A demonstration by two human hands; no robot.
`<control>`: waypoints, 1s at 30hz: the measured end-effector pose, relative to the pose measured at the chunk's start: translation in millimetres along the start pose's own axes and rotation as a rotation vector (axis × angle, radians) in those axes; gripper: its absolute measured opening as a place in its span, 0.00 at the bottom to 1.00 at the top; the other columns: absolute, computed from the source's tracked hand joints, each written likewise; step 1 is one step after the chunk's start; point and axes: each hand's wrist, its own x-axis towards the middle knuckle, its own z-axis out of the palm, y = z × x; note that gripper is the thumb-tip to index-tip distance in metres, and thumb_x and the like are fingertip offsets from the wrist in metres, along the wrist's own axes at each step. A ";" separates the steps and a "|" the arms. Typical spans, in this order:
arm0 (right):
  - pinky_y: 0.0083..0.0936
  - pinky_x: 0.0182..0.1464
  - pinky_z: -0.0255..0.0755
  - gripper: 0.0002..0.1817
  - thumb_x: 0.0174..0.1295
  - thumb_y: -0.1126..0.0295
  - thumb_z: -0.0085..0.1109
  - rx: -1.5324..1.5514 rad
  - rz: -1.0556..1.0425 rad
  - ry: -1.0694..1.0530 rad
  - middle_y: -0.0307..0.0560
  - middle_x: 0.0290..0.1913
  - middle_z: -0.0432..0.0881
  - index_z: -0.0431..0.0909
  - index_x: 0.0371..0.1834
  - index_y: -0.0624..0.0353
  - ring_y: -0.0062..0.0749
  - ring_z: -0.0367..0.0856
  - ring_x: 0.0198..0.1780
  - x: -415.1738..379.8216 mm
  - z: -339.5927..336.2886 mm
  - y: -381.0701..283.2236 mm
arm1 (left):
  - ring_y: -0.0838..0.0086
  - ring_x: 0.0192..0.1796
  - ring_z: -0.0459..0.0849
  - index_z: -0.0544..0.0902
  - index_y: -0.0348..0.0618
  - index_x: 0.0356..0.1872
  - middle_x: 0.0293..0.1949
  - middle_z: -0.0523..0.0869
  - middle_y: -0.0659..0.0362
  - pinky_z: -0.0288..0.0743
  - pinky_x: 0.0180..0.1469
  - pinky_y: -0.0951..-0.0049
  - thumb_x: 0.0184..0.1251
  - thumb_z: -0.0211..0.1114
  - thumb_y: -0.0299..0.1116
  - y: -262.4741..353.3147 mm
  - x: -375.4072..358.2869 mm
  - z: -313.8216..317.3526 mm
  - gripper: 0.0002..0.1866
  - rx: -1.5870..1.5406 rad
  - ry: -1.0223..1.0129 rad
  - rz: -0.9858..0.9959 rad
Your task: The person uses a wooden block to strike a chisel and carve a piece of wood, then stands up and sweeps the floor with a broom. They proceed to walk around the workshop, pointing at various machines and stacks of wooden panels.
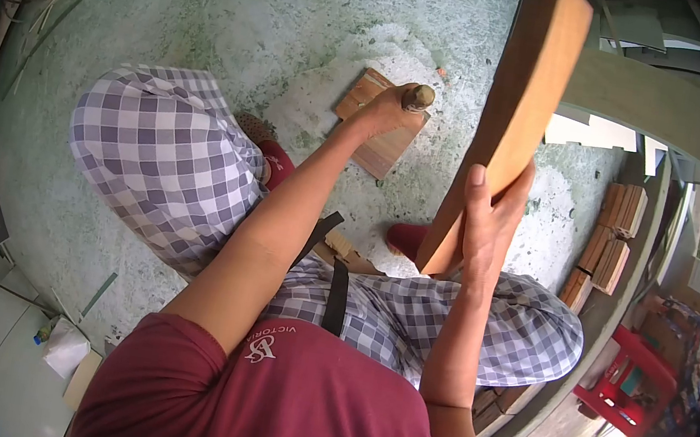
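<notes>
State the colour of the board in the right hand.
The board is orange-brown on one visible side, darker brown on the other; head view.

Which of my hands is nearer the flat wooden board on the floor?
Left. Your left hand, holding a round-ended object, is over the flat wooden board; your right hand is off to its right, holding a long wooden piece.

We see a maroon shirt (332, 413) with short sleeves (146, 364) ending above the elbows, and on its chest a white monogram (261, 348) with small white lettering (273, 331) beside it. The trousers (152, 133) are loose and checked in greyish purple and white. Maroon footwear (277, 164) with a white mark shows below one cuff. We find the left hand (389, 115) and right hand (493, 216) bare.
</notes>
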 end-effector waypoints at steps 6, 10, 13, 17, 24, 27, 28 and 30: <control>0.31 0.42 0.73 0.36 0.51 0.54 0.59 -0.250 0.046 -0.130 0.61 0.39 0.77 0.59 0.57 0.68 0.42 0.79 0.37 9.5 24.3 53.3 | 0.76 0.43 0.78 0.76 0.42 0.47 0.41 0.82 0.58 0.70 0.47 0.73 0.47 0.67 0.30 13.6 -5.7 6.6 0.22 -0.068 0.087 -0.024; 0.29 0.42 0.72 0.35 0.52 0.51 0.57 -0.050 0.222 -0.178 0.59 0.42 0.76 0.62 0.54 0.68 0.38 0.78 0.40 8.7 17.9 54.9 | 0.72 0.41 0.79 0.76 0.41 0.44 0.38 0.82 0.56 0.71 0.45 0.71 0.47 0.65 0.32 -1.1 -2.5 6.2 0.20 -0.036 0.117 0.091; 0.28 0.43 0.71 0.35 0.53 0.50 0.57 -0.013 0.167 -0.040 0.58 0.43 0.75 0.62 0.54 0.68 0.36 0.76 0.42 8.1 15.0 65.6 | 0.71 0.40 0.79 0.76 0.41 0.41 0.36 0.82 0.55 0.71 0.44 0.70 0.46 0.64 0.34 -12.9 2.3 8.8 0.18 -0.025 0.250 0.021; 0.30 0.46 0.70 0.35 0.55 0.49 0.55 0.007 0.175 0.045 0.60 0.44 0.74 0.62 0.53 0.71 0.37 0.75 0.44 11.8 1.9 68.8 | 0.80 0.33 0.75 0.75 0.42 0.36 0.30 0.78 0.65 0.69 0.38 0.77 0.50 0.67 0.34 -20.0 6.5 6.7 0.14 -0.220 0.553 -0.008; 0.30 0.47 0.69 0.36 0.54 0.48 0.55 0.045 0.187 0.051 0.61 0.44 0.73 0.61 0.54 0.71 0.39 0.75 0.45 13.3 3.3 72.2 | 0.85 0.28 0.71 0.73 0.46 0.30 0.27 0.75 0.69 0.66 0.30 0.81 0.52 0.68 0.31 -23.7 6.5 -0.9 0.10 -0.527 0.759 0.064; 0.31 0.47 0.69 0.37 0.53 0.48 0.55 -0.006 0.200 0.011 0.61 0.44 0.73 0.61 0.55 0.71 0.40 0.75 0.45 13.4 5.1 77.3 | 0.85 0.28 0.71 0.73 0.47 0.30 0.27 0.75 0.69 0.66 0.30 0.81 0.52 0.68 0.31 -22.1 6.8 3.8 0.10 -0.584 0.759 0.081; 0.29 0.43 0.70 0.39 0.52 0.44 0.54 -0.028 0.189 0.018 0.59 0.42 0.73 0.62 0.54 0.70 0.37 0.75 0.43 12.0 7.2 76.6 | 0.85 0.28 0.71 0.73 0.47 0.31 0.27 0.75 0.69 0.66 0.30 0.80 0.52 0.68 0.30 -22.4 6.6 6.0 0.10 -0.592 0.765 0.080; 0.27 0.40 0.71 0.41 0.52 0.40 0.52 -0.052 0.183 0.023 0.57 0.40 0.74 0.63 0.53 0.69 0.34 0.75 0.40 9.6 9.1 75.6 | 0.85 0.28 0.71 0.73 0.47 0.31 0.27 0.75 0.69 0.66 0.30 0.80 0.53 0.67 0.30 -24.1 4.4 10.3 0.10 -0.558 0.780 0.067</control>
